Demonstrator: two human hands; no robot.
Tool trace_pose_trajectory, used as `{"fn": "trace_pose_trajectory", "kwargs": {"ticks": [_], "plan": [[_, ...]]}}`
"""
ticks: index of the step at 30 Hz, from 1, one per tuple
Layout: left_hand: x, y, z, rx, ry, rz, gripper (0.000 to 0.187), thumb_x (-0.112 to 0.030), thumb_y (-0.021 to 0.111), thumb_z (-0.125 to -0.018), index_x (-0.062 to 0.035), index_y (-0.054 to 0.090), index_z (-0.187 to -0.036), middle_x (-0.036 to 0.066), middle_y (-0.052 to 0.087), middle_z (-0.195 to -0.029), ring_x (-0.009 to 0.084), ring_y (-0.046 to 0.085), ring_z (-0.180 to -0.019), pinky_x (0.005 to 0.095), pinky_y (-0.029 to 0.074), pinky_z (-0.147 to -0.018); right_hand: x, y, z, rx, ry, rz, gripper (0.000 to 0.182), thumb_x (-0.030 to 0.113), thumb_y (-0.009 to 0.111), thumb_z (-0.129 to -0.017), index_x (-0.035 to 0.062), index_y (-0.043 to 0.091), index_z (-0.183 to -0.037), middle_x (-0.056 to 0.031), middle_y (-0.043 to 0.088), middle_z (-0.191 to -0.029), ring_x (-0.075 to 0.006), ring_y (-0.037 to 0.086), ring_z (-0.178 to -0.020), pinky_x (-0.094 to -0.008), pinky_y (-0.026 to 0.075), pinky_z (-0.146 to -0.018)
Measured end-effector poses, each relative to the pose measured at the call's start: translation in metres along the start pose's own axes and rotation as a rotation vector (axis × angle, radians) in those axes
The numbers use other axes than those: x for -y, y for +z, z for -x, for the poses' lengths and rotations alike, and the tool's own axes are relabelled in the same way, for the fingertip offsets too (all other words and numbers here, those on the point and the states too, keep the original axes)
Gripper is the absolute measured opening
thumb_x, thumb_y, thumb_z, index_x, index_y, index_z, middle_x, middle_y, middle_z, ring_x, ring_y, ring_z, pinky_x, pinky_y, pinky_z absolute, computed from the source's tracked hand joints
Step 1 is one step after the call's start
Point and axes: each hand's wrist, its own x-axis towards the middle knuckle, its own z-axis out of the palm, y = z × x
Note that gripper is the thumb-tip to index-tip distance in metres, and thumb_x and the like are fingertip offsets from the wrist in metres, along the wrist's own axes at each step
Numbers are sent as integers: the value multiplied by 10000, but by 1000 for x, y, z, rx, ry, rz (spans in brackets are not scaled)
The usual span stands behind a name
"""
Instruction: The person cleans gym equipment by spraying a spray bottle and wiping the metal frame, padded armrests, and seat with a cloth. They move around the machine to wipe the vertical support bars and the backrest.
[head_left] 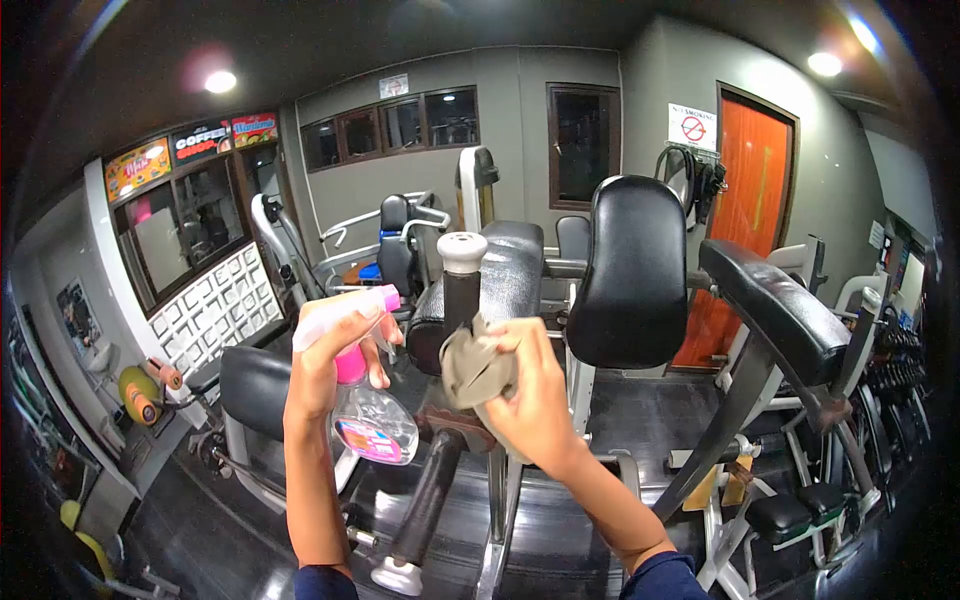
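My left hand is wrapped round the neck of a clear spray bottle with a pink and white nozzle and a pink label. A crumpled grey-green cloth is gripped in my right hand, beside an upright black machine handle with a white end cap. The cloth hides the handle's lower part. Below the hands, a second black handle slants down to another white cap. A black padded cushion lies just behind the upright handle.
A black backrest stands right of centre, with a long black pad on a metal frame farther right. Another black pad is at the left. More gym machines stand behind. An orange door is in the right wall.
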Motion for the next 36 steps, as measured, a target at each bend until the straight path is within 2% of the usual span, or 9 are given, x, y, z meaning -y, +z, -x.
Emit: {"fn": "trace_pose_trajectory", "kwargs": {"ticks": [7,14,18,21,22,26,31,33,36], "plan": [[-17,21,-1,-101,39,-96,372,-282,582,-886,82,658,-881,140,649,-752,173,585,-452,274,475,-427,-5,-33,12,349,21,-83,395,30,716,-726,70,625,-1109,-126,636,-1092,-335,653,-987,-397,540,-860],[-28,20,-26,-7,-1,-191,369,-288,572,-876,58,686,-938,116,648,-717,155,564,-435,258,438,-425,-16,-75,-57,63,12,-213,345,81,745,-756,-3,672,-1081,-115,722,-975,-174,696,-922,-311,516,-847],[-26,10,-39,21,31,-135,368,-276,570,-875,58,687,-974,111,651,-720,159,566,-437,262,445,-431,-9,-63,-122,124,-15,-223,330,216,705,-841,-13,670,-1075,-138,720,-883,-189,703,-838,-320,525,-780],[-26,3,-45,30,17,-92,365,-270,576,-876,63,687,-974,112,651,-720,161,571,-436,263,451,-434,5,-48,-165,494,-37,120,422,365,668,-858,-20,673,-1031,-221,651,-754,-260,638,-657,-379,487,-666],[-30,6,-48,5,25,-120,386,-308,589,-879,55,631,-756,143,629,-670,167,568,-410,274,474,-404,1,-42,-177,590,-31,80,442,393,660,-861,-24,677,-1007,-208,652,-746,-243,624,-643,-376,484,-659],[-25,-6,-52,38,32,-74,385,-322,590,-872,48,635,-774,138,629,-682,161,568,-412,269,480,-410,-12,-31,-183,793,180,-18,500,459,630,-882,-36,682,-936,-149,650,-713,-184,603,-651,-339,481,-653],[-7,-18,-60,108,15,63,307,-222,596,-880,70,680,-923,108,647,-715,146,573,-433,252,442,-417,3,-25,-126,419,337,-284,445,403,601,-944,-37,669,-950,-56,658,-752,-98,578,-692,-270,470,-636],[0,-17,-65,138,3,139,295,-211,598,-884,70,679,-920,106,647,-721,146,569,-434,248,441,-414,6,-16,-100,50,447,-447,353,312,609,-961,-34,667,-1001,-54,681,-823,-67,581,-728,-249,471,-633],[6,-17,-72,173,16,168,291,-203,595,-893,74,678,-928,105,646,-724,145,568,-439,244,443,-415,20,-14,-69,-153,482,-189,274,197,665,-925,-47,671,-1049,-65,696,-871,-67,617,-802,-253,502,-678]]}}
